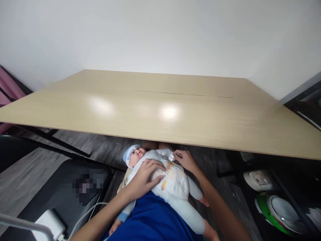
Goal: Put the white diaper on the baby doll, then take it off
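Note:
A baby doll (193, 217) in white clothes and a blue-and-white cap (128, 156) lies on its back across my lap, head to the left and legs to the lower right. Around its middle is a white diaper (177, 182) with a coloured print. My left hand (146, 174) rests flat on the doll's belly by the diaper's upper edge, fingers stretched out. At the diaper's far side, my right hand (185, 160) is closed in a pinch on a small whitish diaper tab (172, 156). Part of the doll's body is hidden under my left hand.
A light wooden table (140, 113) stands just ahead, its front edge close above the doll. To the left is a black chair seat (60, 187) with a white power adapter (48, 226) and cable. At lower right, a dark shelf holds a white-and-green round item (281, 212).

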`<state>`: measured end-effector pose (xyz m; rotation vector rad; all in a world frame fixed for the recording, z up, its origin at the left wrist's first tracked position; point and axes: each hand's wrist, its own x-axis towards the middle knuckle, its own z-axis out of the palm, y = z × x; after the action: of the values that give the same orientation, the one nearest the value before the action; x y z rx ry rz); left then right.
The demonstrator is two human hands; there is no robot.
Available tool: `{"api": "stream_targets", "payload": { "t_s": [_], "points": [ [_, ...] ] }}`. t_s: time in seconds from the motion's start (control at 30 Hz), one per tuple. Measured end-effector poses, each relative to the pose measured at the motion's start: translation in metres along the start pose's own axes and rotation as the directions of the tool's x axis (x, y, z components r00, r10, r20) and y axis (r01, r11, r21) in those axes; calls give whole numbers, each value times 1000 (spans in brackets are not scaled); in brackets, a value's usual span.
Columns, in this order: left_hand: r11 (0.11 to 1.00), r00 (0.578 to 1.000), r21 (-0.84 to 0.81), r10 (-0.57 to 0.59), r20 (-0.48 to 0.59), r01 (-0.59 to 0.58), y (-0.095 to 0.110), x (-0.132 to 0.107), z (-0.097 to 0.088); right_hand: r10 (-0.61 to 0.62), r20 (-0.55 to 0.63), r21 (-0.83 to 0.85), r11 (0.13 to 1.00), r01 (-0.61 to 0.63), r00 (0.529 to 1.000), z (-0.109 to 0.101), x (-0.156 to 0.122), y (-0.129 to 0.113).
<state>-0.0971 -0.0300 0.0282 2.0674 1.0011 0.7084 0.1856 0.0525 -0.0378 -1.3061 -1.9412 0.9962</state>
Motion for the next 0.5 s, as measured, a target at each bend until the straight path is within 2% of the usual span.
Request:
{"api": "stream_targets", "payload": {
  "t_s": [0.1,0.2,0.3,0.37,0.43,0.5],
  "points": [
    [998,1000,-58,-5,-27,4,3,4,3,2,-48,-1,1000,-2,999,1,1,2],
    [990,1000,-138,19,-19,-21,7,1,-3,-60,11,18,998,60,998,4,-3,-20],
    [969,996,-246,41,75,-21,9,-14,-14,-195,238,58,981,187,951,10,-5,-56],
    [954,986,-298,53,161,-3,11,-27,-23,-254,327,54,967,250,910,12,-5,-80],
    [946,968,-322,55,243,27,14,-36,-30,-232,328,1,969,245,916,7,-6,-96],
    [944,950,-323,38,310,68,19,-37,-36,-144,350,-67,982,178,926,-8,-13,-104]
  ]
}}
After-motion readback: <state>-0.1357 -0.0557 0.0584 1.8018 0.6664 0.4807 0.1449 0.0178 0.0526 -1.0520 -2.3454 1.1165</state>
